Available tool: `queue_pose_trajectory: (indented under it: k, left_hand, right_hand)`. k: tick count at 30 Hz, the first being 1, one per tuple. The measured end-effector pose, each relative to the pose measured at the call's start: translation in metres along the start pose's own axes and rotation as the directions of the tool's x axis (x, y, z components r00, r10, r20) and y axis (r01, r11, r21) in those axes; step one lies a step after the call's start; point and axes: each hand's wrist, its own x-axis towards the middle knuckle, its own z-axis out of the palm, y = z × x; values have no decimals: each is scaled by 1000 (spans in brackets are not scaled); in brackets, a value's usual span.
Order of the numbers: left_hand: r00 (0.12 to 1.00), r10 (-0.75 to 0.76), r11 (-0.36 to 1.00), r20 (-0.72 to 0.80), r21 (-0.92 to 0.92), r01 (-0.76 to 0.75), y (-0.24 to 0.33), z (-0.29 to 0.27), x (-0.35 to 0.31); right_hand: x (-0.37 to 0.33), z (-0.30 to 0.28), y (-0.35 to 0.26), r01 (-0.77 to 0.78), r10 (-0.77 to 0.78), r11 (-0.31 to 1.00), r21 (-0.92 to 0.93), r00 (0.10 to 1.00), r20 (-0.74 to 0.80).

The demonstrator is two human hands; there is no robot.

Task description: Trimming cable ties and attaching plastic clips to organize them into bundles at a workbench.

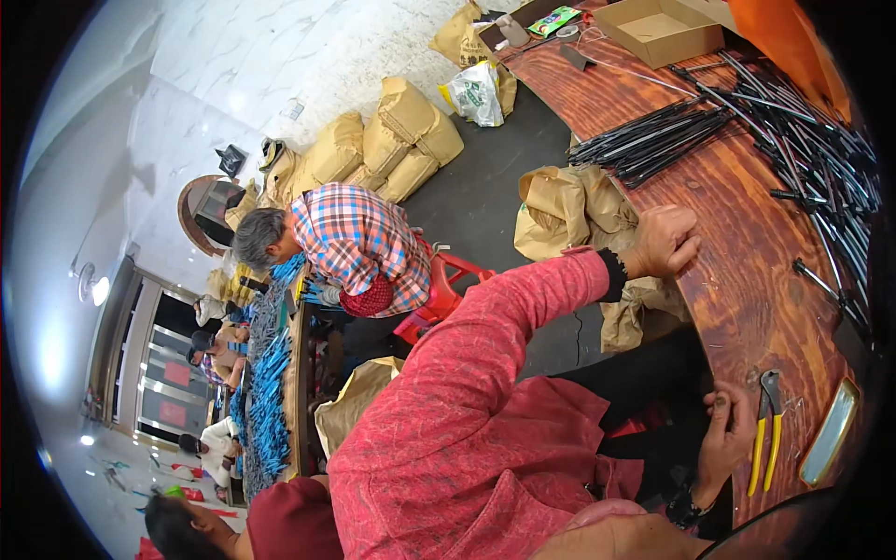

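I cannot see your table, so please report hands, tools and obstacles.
Left hand curled at wooden table's edge. Right hand beside yellow-handled pliers, contents unclear. Possible obstruction beyond left hand: thin black rods.

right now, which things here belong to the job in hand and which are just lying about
Likely the job's, lying nearest the hands:
- black rods on the table
- yellow-handled pliers beside the right hand

Seemingly just lying about:
- cardboard box
- green packet
- white bag
- stacked brown sacks
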Motion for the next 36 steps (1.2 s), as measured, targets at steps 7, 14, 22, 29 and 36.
queue_pose_trajectory:
  k: [7, 14, 22, 29, 36]
  left_hand:
    - [1000, -30, 999, 8, 25, 30, 3, -4, 2]
    - [1000, -7, 1000, -30, 14, 7, 6, -7, -2]
    - [998, 7, 998, -70, -56, -11, 3, -5, -6]
    - [995, 62, 997, -82, 54, -57, -12, -8, 1]
    - [991, 95, 995, -94, 6, -95, -2, 6, -3]
  right_hand:
    - [6, -5, -3, 6, -5, 1000, -2, 998, 58]
    - [1, 1, -3, -45, 46, 999, -25, 999, 14]
    - [-1, 19, -1, -91, 74, 990, -110, 985, -156]
    - [23, 25, -16, -120, 61, 971, -205, 960, -273]
    - [15, 24, 10, -15, -48, 989, -144, 904, -425]
